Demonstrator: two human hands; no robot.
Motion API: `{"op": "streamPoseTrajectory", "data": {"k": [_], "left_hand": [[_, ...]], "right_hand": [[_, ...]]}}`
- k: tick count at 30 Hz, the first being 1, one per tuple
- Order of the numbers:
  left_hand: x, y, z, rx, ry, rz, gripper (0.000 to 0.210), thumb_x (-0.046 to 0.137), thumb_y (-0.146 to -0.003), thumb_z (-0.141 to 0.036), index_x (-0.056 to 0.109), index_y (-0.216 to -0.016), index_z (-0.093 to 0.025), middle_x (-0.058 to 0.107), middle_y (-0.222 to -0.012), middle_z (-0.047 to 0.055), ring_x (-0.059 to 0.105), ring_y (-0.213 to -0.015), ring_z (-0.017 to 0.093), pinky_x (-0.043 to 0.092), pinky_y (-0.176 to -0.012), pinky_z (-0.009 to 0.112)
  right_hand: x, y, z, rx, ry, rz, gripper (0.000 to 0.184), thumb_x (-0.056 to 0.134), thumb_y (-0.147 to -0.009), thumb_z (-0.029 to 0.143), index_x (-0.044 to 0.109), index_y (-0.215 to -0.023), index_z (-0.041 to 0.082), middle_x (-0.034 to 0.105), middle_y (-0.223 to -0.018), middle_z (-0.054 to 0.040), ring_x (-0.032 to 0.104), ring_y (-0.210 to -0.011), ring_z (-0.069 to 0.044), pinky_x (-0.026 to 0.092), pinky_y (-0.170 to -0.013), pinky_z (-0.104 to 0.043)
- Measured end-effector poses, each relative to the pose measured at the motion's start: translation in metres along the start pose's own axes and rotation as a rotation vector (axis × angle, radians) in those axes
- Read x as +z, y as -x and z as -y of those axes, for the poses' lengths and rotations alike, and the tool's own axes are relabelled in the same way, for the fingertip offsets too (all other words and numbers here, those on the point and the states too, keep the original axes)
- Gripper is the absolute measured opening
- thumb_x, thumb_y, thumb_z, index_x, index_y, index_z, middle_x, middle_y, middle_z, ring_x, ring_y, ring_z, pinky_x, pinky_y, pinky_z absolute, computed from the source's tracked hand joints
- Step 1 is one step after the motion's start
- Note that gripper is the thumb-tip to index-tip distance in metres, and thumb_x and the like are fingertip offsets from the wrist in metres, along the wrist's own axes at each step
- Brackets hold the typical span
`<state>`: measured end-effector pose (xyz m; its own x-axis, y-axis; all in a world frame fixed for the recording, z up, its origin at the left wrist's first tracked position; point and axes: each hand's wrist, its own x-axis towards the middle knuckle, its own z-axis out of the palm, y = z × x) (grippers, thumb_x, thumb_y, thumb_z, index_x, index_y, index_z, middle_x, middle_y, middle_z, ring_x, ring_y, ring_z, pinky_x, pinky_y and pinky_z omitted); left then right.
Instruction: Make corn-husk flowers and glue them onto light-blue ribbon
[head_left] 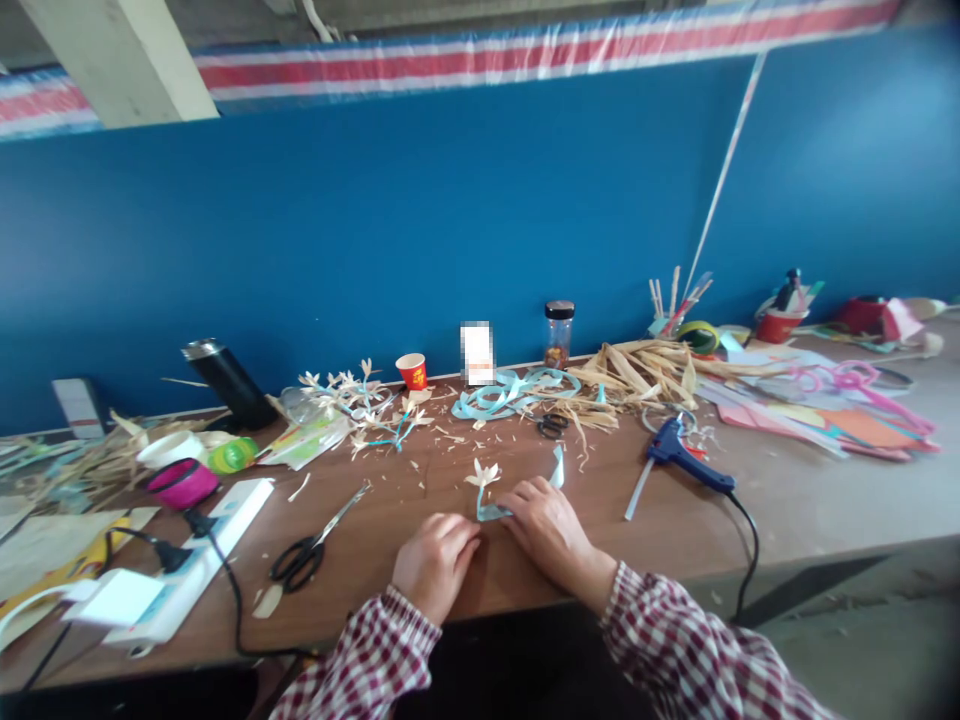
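Note:
A small pale flower (484, 474), its petals like dried husk, stands upright between my hands above the table. Light blue ribbon (492, 513) runs from its stem toward my right hand (549, 528), which is closed on the strip; a loose end sticks up behind the fingers. My left hand (435, 562) is closed with its fingertips at the lower end of the flower's stem; the pinch itself is partly hidden. Black-handled scissors (300, 560) lie partly spread to the left. A blue glue gun (686, 460) lies to the right.
Behind lie more husk flowers (345, 395), coiled blue ribbon (510, 393), small scissors (553, 426) and dried husks (637, 370). A red paper cup (412, 373) and a lidded jar (559, 335) stand by the blue partition (450, 220). A power strip (217, 550) with cables occupies the left.

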<state>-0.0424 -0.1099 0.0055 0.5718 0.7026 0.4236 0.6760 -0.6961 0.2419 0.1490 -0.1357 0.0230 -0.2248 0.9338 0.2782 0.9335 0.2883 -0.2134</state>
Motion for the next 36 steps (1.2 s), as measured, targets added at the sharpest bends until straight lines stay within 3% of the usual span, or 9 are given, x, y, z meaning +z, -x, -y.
{"op": "streamPoseTrajectory", "data": {"k": [7,14,18,21,24,28,32,36], "left_hand": [[0.006,0.007,0.001,0.144,-0.085,-0.042,0.016,0.052,-0.083,-0.017,0.068,-0.089,-0.018,0.067,-0.101,0.005,0.058,-0.095,0.021,0.053,-0.08,0.036],[0.015,0.008,0.014,0.243,-0.093,-0.059,0.024,0.044,-0.088,-0.024,0.067,-0.094,-0.019,0.07,-0.097,0.004,0.062,-0.092,0.019,0.055,-0.08,0.035],[0.018,0.009,0.021,0.274,-0.101,-0.095,0.026,0.044,-0.088,-0.031,0.068,-0.096,-0.023,0.07,-0.099,0.003,0.063,-0.091,0.018,0.055,-0.08,0.034],[0.02,0.009,0.023,0.306,-0.129,-0.116,0.027,0.045,-0.087,-0.032,0.067,-0.099,-0.023,0.07,-0.099,0.002,0.064,-0.091,0.019,0.055,-0.08,0.034],[0.02,0.008,0.021,0.302,-0.159,-0.131,0.029,0.043,-0.088,-0.034,0.068,-0.097,-0.022,0.071,-0.097,0.003,0.064,-0.089,0.02,0.056,-0.076,0.034],[0.018,0.007,0.015,0.285,-0.185,-0.169,0.03,0.042,-0.088,-0.035,0.069,-0.092,-0.021,0.072,-0.092,0.003,0.065,-0.085,0.02,0.056,-0.073,0.034],[0.018,0.009,0.01,0.245,-0.153,-0.177,0.025,0.046,-0.087,-0.029,0.069,-0.084,-0.021,0.072,-0.085,0.002,0.065,-0.082,0.019,0.056,-0.072,0.032],[0.016,0.01,0.004,0.179,-0.09,-0.149,0.017,0.051,-0.085,-0.022,0.068,-0.084,-0.02,0.071,-0.087,0.003,0.063,-0.084,0.019,0.054,-0.074,0.032]], "right_hand": [[0.0,0.005,-0.003,-0.045,0.061,0.007,0.018,0.045,-0.09,0.024,0.063,-0.087,0.022,0.06,-0.088,-0.005,0.048,-0.086,-0.019,0.037,-0.073,-0.03],[-0.011,0.023,-0.014,-0.046,0.018,0.055,0.014,0.049,-0.088,0.024,0.062,-0.092,0.023,0.06,-0.093,-0.0046,0.05,-0.087,-0.019,0.04,-0.077,-0.031],[-0.031,0.044,-0.036,-0.033,-0.039,-0.042,0.015,0.048,-0.088,0.024,0.062,-0.094,0.023,0.061,-0.093,-0.0034,0.05,-0.089,-0.017,0.04,-0.082,-0.03],[-0.052,0.061,-0.068,0.068,0.038,-0.137,0.02,0.043,-0.09,0.021,0.062,-0.094,0.022,0.061,-0.091,-0.004,0.05,-0.088,-0.018,0.039,-0.083,-0.03],[-0.07,0.076,-0.105,0.325,0.271,-0.212,0.018,0.047,-0.086,0.021,0.06,-0.098,0.021,0.059,-0.1,-0.0059,0.049,-0.094,-0.02,0.039,-0.084,-0.031],[-0.077,0.087,-0.146,0.516,0.392,-0.218,0.027,0.053,-0.081,0.022,0.055,-0.107,0.016,0.058,-0.099,-0.0116,0.05,-0.092,-0.026,0.041,-0.076,-0.035],[-0.069,0.091,-0.167,0.541,0.481,-0.113,0.03,0.055,-0.08,0.02,0.052,-0.11,0.017,0.059,-0.097,-0.0097,0.053,-0.088,-0.024,0.04,-0.072,-0.032],[-0.063,0.095,-0.177,0.528,0.531,-0.093,0.027,0.054,-0.081,0.023,0.052,-0.108,0.019,0.059,-0.096,-0.0095,0.053,-0.087,-0.025,0.041,-0.069,-0.032]]}}
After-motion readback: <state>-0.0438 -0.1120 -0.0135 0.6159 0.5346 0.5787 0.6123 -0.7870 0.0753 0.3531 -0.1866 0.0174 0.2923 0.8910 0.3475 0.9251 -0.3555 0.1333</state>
